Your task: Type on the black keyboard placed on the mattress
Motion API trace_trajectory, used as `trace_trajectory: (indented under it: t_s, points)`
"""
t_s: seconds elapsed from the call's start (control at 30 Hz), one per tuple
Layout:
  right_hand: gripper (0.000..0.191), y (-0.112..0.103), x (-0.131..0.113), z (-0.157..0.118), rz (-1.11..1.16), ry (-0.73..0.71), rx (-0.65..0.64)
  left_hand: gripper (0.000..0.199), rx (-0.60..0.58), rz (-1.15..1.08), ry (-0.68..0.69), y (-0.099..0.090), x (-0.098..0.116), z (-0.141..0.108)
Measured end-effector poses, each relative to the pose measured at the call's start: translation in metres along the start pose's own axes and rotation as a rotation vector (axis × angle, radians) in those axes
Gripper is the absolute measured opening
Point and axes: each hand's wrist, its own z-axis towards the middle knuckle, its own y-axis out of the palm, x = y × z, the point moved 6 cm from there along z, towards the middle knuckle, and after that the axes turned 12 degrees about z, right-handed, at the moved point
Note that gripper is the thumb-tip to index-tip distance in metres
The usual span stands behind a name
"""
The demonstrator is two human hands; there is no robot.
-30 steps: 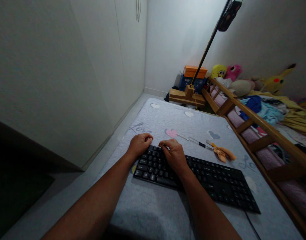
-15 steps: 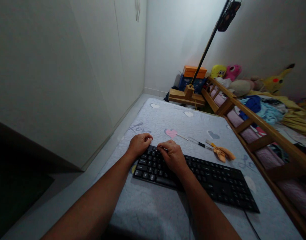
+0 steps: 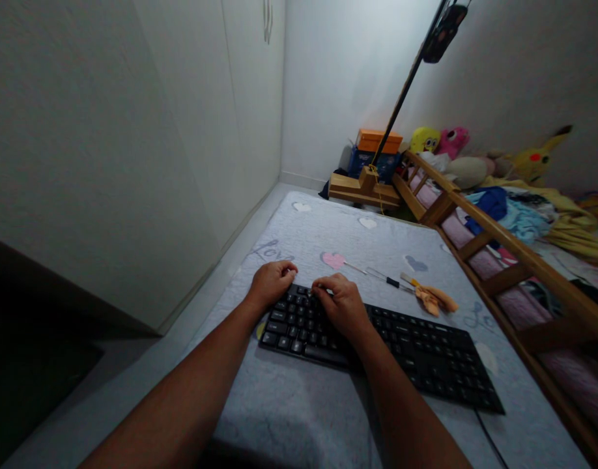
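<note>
A black computer keyboard [image 3: 436, 352] lies at a slant on the pale blue, heart-patterned cover [image 3: 299, 397]. My left hand [image 3: 273, 283] is at its far left corner, fingers curled in against the thumb; whether it grips the edge is hidden. Above the top rows on the keyboard's left part, my right hand [image 3: 342, 305] is closed in a pinch, and anything between its fingertips is too small to make out. Beyond the keyboard lie a thin white stick [image 3: 355, 268], a wire tool with a black grip [image 3: 392, 282] and an orange cloth [image 3: 428, 299] beside a small yellow-handled tool.
A wooden bed rail [image 3: 504, 241] runs along the right, with clothes and plush toys behind it. White cupboard doors [image 3: 196, 130] stand at the left. At the back are a wooden stand [image 3: 362, 185] with a leaning pole and an orange box [image 3: 378, 140]. The keyboard's cable [image 3: 489, 436] trails toward me.
My right hand has shifted slightly to the right above the keys, still pinched. My left hand stays at the keyboard's corner. The view has moved very slightly.
</note>
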Motion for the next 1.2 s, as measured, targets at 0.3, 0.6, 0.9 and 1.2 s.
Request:
trace_trajectory:
  t_s: [0.3, 0.6, 0.9, 1.2]
  points:
    - [0.014, 0.008, -0.002, 0.001, 0.017, -0.033, 0.007, 0.026, 0.008, -0.003, 0.014, 0.0, 0.0, 0.0]
    - [0.015, 0.003, -0.002, 0.001, 0.001, -0.025, -0.007, 0.026, 0.005, -0.003, 0.013, 0.0, 0.0, 0.0]
    - [0.017, -0.002, 0.002, 0.0, 0.024, 0.001, 0.008, 0.025, 0.002, -0.003, 0.011, 0.0, 0.0, 0.0]
    - [0.017, -0.003, 0.004, -0.001, 0.037, 0.023, 0.025, 0.024, -0.005, 0.002, 0.001, -0.001, 0.001, -0.001]
